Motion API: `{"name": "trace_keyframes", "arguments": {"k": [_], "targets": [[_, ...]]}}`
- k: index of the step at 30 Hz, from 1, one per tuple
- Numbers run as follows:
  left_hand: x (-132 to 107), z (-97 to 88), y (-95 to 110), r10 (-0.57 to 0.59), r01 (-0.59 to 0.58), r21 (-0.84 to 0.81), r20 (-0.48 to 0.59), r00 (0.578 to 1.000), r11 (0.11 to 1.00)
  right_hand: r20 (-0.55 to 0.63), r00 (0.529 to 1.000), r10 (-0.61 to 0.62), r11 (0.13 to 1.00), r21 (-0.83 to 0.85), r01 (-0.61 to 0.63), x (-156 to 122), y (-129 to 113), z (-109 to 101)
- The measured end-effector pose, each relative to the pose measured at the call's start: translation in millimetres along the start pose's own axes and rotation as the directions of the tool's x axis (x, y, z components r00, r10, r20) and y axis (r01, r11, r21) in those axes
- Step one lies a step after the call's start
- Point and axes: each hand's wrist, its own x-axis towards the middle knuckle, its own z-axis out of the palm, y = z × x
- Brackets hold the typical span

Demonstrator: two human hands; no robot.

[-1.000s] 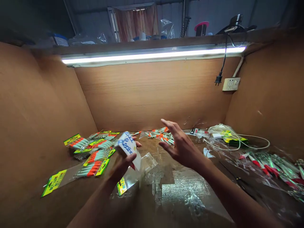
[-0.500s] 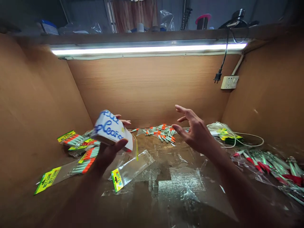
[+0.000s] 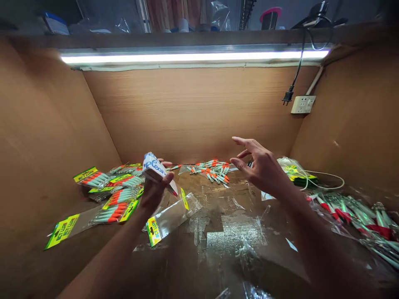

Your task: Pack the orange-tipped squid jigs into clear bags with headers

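Observation:
My left hand (image 3: 152, 195) is closed around a white box-like packet (image 3: 153, 165) with blue handwriting-style lettering, thumb on the near side; whether it is a box or a stack of cards I cannot tell. Below it on the table lies a clear plastic bag (image 3: 174, 218) with a yellow BCT LURE header. My right hand (image 3: 262, 166) hovers over the table, fingers apart and slightly curled, nothing visible in them. Between the hands, further back, is a pile of orange-and-pale fishing lures (image 3: 215, 170). Bagged lures (image 3: 114, 211) are heaped left of my left hand.
Red-and-pale lures (image 3: 358, 220) in plastic lie at the right. Behind my right forearm is a plastic bag with yellow-green cards (image 3: 294, 172) and a white cord. A black plug (image 3: 288, 96) hangs beside a wall socket (image 3: 303, 104). A lamp tube (image 3: 199, 57) spans the shelf edge.
My left hand has moved right and turned the lettered packet more edge-on, uncovering more bagged lures. The right hand stays raised and open, slightly further right. The view has tilted a little.

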Motion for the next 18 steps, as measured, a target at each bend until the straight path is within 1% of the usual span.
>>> {"name": "trace_keyframes", "arguments": {"k": [2,4,5,6,9,10,11,13,16,18], "targets": [[-4,7.3,-1,0.053,-0.053,-0.023,-0.024,0.998,0.998,0.009,1.0,0.008,1.0,-0.001,-0.008,0,0,0],[-5,9.2,-3,0.126,-0.128,-0.038,-0.051,0.991,0.991,0.024,1.0,0.009,1.0,-0.002,-0.009,-1,0,1],[-4,9.2,-5,0.143,-0.145,-0.034,-0.047,0.989,0.989,0.032,0.999,0.006,1.0,-0.004,-0.006,-1,0,1],[-4,9.4,-7,0.14,-0.14,-0.021,-0.028,0.99,0.99,0.042,0.999,0.0,1.0,-0.006,0.0,-1,0,2],[-3,13.6,-14,0.037,-0.039,0.019,0.089,0.995,0.999,0.069,0.998,-0.007,1.0,-0.01,0.007,-1,-1,5],[-4,15.4,-13,0.039,-0.04,0.01,0.103,0.994,0.999,0.08,0.997,-0.006,1.0,-0.009,0.007,-1,-2,6],[-4,16.8,-11,0.064,-0.064,-0.005,0.101,0.993,0.998,0.085,0.996,-0.007,1.0,-0.009,0.007,-1,-2,7],[-4,16.2,1,0.154,-0.153,-0.018,0.075,0.985,0.988,0.09,0.996,-0.008,1.0,-0.012,0.009,-1,-2,8],[3,7.2,29,0.303,-0.305,0.027,0.058,0.951,0.952,0.093,0.996,-0.013,1.0,-0.017,0.014,-2,-1,9],[9,1.1,41,0.341,-0.345,0.054,0.066,0.938,0.937,0.103,0.995,-0.013,1.0,-0.018,0.015,-2,1,10]]}}
